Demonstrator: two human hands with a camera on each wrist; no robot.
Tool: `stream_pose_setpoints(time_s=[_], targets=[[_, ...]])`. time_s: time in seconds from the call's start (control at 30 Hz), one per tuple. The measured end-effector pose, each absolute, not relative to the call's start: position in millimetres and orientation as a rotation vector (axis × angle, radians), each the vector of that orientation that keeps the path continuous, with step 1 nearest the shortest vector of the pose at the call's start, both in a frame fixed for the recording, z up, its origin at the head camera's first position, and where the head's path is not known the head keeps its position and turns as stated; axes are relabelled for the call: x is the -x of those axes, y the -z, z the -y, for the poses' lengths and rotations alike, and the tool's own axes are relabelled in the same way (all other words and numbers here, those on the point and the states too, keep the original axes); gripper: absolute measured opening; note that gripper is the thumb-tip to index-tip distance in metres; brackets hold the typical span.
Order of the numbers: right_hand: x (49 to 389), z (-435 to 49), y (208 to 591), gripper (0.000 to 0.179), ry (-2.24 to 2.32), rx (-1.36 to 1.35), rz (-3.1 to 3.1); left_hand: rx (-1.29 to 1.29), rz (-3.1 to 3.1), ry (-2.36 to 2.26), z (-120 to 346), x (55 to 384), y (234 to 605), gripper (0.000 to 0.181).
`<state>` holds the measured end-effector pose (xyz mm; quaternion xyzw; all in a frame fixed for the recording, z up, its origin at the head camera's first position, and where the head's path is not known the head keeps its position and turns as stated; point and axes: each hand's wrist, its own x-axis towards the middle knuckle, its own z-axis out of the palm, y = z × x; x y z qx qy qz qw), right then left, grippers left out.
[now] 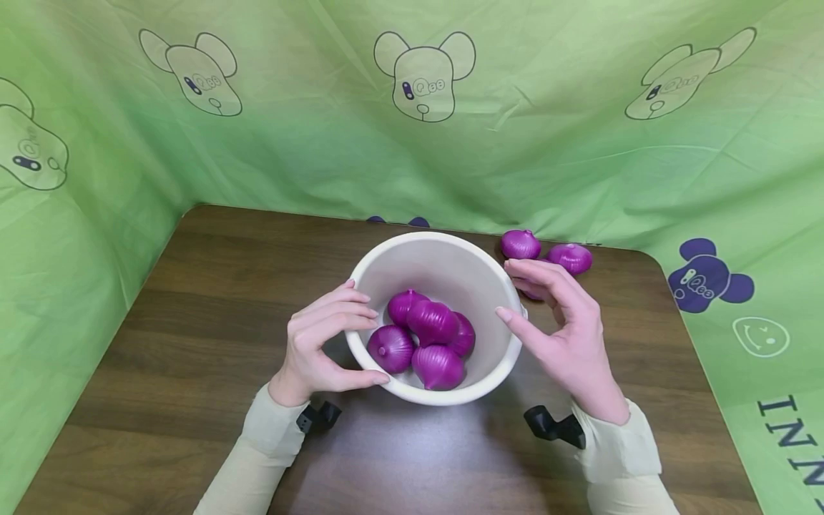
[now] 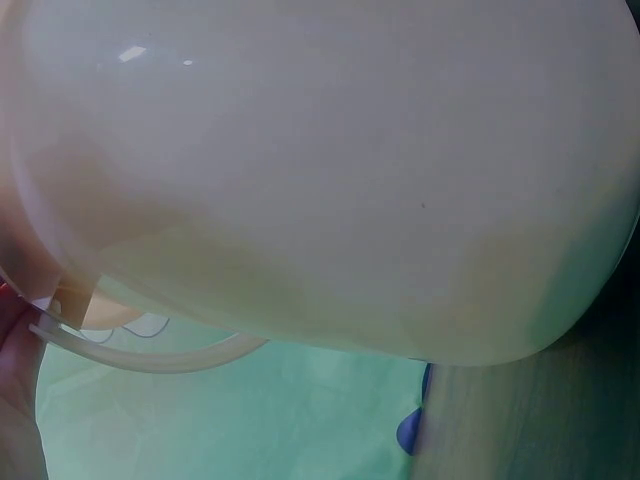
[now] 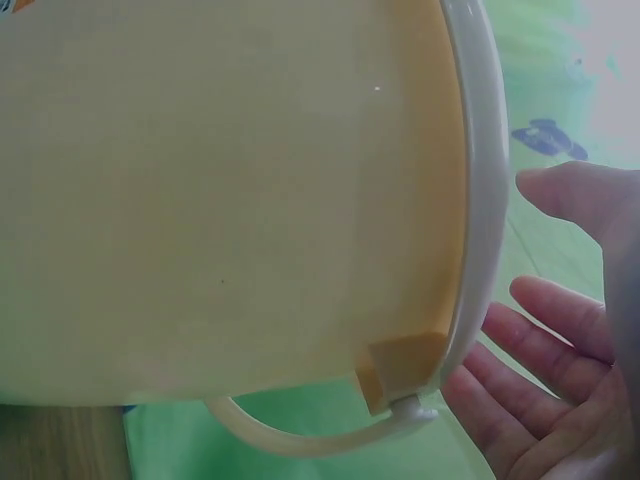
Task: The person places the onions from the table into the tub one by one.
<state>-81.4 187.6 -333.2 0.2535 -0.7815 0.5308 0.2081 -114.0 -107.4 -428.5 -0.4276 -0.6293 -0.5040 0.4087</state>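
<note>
A white bucket point(image 1: 444, 265) stands upright on the table with several purple onions point(image 1: 433, 322) inside. My left hand point(image 1: 312, 350) holds its left rim, fingertips reaching over the edge and thumb along the near left side. On the opposite side, my right hand point(image 1: 573, 340) has its fingers and thumb spread loosely at the right rim, pinching nothing. In the right wrist view those fingertips point(image 3: 510, 330) are right by the rim, beside the joint of the bucket's handle point(image 3: 300, 440). The left wrist view is mostly filled by the bucket's outer wall point(image 2: 330, 170).
Behind my right hand, at the table's far edge, lie more onions point(image 1: 520, 244), one partly covered by my fingers. The brown wooden table point(image 1: 193, 343) is bordered at the back and sides by a green printed cloth point(image 1: 309, 143).
</note>
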Motion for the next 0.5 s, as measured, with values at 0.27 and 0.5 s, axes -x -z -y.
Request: stream_pose_setpoints(time_s=[0.27, 0.5], targets=[[81.6, -192.5, 330.6, 0.053, -1.438, -0.659, 2.186, 1.075, 1.585, 1.270, 107.6, 114.7, 428.3, 0.053], [82.5, -198.5, 329.6, 0.053, -1.422, -0.629, 2.184, 1.079, 1.586, 1.270, 107.5, 115.2, 427.3, 0.053]])
